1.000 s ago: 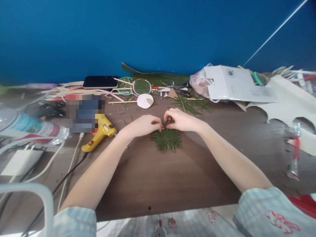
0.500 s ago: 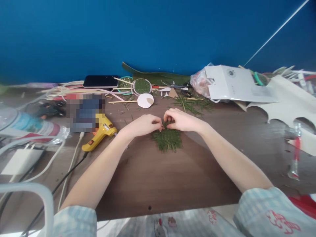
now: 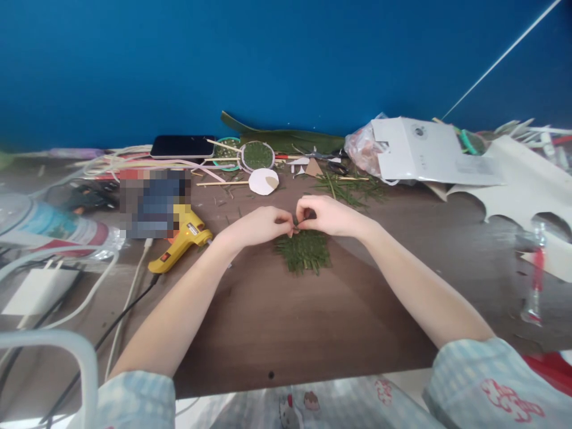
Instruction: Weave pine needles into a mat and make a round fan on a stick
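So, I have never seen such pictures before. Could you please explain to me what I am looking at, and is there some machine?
There is no machine: these are a person's bare hands. One camera, worn on that person's head, looks forward and down at them.

The left hand and right hand are close together at the far edge of some green strips; what their fingers pinch is too small to tell.

On the table, a yellow glue gun lies to the left. Toward the blue wall are a phone, a white disc and a long leaf.
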Available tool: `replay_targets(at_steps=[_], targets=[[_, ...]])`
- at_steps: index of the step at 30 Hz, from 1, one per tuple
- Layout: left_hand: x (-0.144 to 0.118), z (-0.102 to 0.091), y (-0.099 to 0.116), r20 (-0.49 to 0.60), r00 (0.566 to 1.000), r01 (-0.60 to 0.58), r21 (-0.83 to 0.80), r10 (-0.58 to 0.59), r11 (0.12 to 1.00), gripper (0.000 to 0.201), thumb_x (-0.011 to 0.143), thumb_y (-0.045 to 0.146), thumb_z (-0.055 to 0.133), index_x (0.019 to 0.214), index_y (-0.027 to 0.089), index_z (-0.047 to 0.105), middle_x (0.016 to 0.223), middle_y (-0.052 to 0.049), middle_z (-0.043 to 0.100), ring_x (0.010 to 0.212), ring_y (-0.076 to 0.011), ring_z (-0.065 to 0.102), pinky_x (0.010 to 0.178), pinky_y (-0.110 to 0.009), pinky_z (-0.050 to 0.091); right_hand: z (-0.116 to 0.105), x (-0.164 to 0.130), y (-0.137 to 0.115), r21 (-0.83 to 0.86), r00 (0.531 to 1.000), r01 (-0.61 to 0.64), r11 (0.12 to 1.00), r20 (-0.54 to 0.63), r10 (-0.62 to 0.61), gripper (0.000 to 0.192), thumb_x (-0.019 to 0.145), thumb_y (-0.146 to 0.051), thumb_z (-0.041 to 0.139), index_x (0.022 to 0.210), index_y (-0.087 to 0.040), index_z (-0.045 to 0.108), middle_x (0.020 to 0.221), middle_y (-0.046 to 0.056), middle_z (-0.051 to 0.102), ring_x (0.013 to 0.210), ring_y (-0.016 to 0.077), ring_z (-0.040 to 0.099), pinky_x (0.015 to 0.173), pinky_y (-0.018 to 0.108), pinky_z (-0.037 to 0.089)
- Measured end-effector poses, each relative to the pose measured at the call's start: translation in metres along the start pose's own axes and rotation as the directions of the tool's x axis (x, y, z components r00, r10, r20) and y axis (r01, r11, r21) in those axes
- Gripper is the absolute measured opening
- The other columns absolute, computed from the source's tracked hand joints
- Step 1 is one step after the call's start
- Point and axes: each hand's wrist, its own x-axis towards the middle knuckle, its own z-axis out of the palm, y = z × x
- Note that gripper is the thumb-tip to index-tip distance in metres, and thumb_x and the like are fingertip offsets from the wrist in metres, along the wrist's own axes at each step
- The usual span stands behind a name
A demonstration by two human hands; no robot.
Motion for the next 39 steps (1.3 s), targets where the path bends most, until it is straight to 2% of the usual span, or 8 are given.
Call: replay_targets(at_steps=[3, 6, 13, 20, 25, 33, 36, 39], targets=[[0.0, 0.0, 0.0, -0.001, 1.0, -0.005, -0.02, 0.004, 1.0, 0.029, 0.077, 0.034, 0.04, 0.075, 0.02, 0.065, 0.069, 0.002, 0.061, 0.061, -0.0126, 0.047, 0.06, -0.023, 0.032, -0.004, -0.001, -0.002, 0.031, 0.999, -0.045, 0.998, 0.006, 0.045, 0.003, 0.071, -0.018, 0.058, 0.07, -0.019, 0.056, 0.076, 0.0, 0.061, 0.071, 0.0135, 0.054, 0.065, 0.025, 0.036], [0.0, 0.001, -0.001, -0.001, 1.0, -0.001, -0.027, 0.001, 1.0, 0.029, 0.077, 0.033, 0.04, 0.075, 0.02, 0.065, 0.074, 0.001, 0.064, 0.064, -0.0133, 0.049, 0.061, -0.024, 0.032, -0.008, -0.003, -0.004, -0.006, 0.999, -0.033, 0.999, 0.008, 0.033, 0.004, 0.07, -0.018, 0.059, 0.067, -0.019, 0.056, 0.075, 0.0, 0.062, 0.073, 0.014, 0.054, 0.066, 0.025, 0.036], [0.002, 0.002, -0.003, -0.007, 1.0, 0.0, -0.012, 0.0, 1.0, 0.031, 0.077, 0.034, 0.04, 0.076, 0.019, 0.066, 0.068, 0.002, 0.06, 0.059, -0.0117, 0.045, 0.058, -0.023, 0.032, -0.012, -0.005, -0.007, 0.041, 0.996, -0.017, 0.999, 0.087, 0.013, 0.005, 0.07, -0.018, 0.058, 0.069, -0.018, 0.053, 0.072, -0.001, 0.058, 0.068, 0.0125, 0.052, 0.062, 0.023, 0.035], [0.0, 0.004, 0.001, -0.031, 0.999, -0.023, -0.039, 0.022, 0.999, 0.047, 0.082, 0.055, 0.036, 0.09, 0.019, 0.065, 0.079, 0.0, 0.064, 0.069, -0.0147, 0.053, 0.061, -0.023, 0.035, -0.015, -0.007, -0.004, 0.169, 0.986, -0.067, 0.983, 0.159, 0.04, 0.012, 0.07, -0.021, 0.059, 0.078, -0.02, 0.051, 0.078, 0.0, 0.063, 0.072, 0.014, 0.056, 0.065, 0.025, 0.039], [0.0, 0.003, 0.0, 0.0, 0.997, -0.077, -0.054, 0.077, 0.996, 0.036, 0.081, 0.046, 0.044, 0.094, 0.021, 0.066, 0.088, 0.001, 0.067, 0.077, -0.0153, 0.057, 0.067, -0.023, 0.038, -0.021, -0.009, 0.0, 0.2, 0.979, -0.109, 0.974, 0.193, 0.07, 0.018, 0.07, -0.029, 0.063, 0.082, -0.02, 0.052, 0.082, 0.001, 0.065, 0.074, 0.0152, 0.058, 0.066, 0.026, 0.041], [0.002, 0.005, -0.002, 0.001, 0.998, -0.055, -0.061, 0.055, 0.997, 0.032, 0.08, 0.034, 0.045, 0.102, 0.023, 0.065, 0.1, 0.001, 0.069, 0.089, -0.0169, 0.06, 0.079, -0.025, 0.042, -0.024, -0.01, 0.0, 0.143, 0.982, -0.135, 0.98, 0.148, 0.114, 0.007, 0.076, -0.024, 0.052, 0.082, -0.02, 0.054, 0.077, 0.001, 0.066, 0.069, 0.0136, 0.057, 0.063, 0.025, 0.039], [0.002, 0.006, -0.002, 0.001, 0.998, -0.056, -0.123, 0.057, 0.991, 0.03, 0.079, 0.031, 0.046, 0.104, 0.021, 0.06, 0.099, 0.0, 0.069, 0.089, -0.0158, 0.061, 0.079, -0.025, 0.043, -0.022, -0.01, 0.002, 0.05, 0.977, -0.177, 0.983, 0.13, 0.169, 0.01, 0.073, -0.018, 0.051, 0.083, -0.02, 0.053, 0.073, -0.001, 0.064, 0.063, 0.012, 0.054, 0.057, 0.023, 0.036], [0.002, 0.006, -0.002, -0.001, 0.998, -0.067, -0.137, 0.067, 0.988, 0.024, 0.078, 0.026, 0.046, 0.097, 0.021, 0.059, 0.097, 0.001, 0.069, 0.089, -0.0151, 0.061, 0.078, -0.024, 0.044, -0.021, -0.01, 0.002, -0.083, 0.966, -0.2, 0.976, 0.152, 0.211, 0.011, 0.07, -0.017, 0.051, 0.08, -0.02, 0.054, 0.071, -0.001, 0.061, 0.059, 0.011, 0.051, 0.053, 0.022, 0.034]])
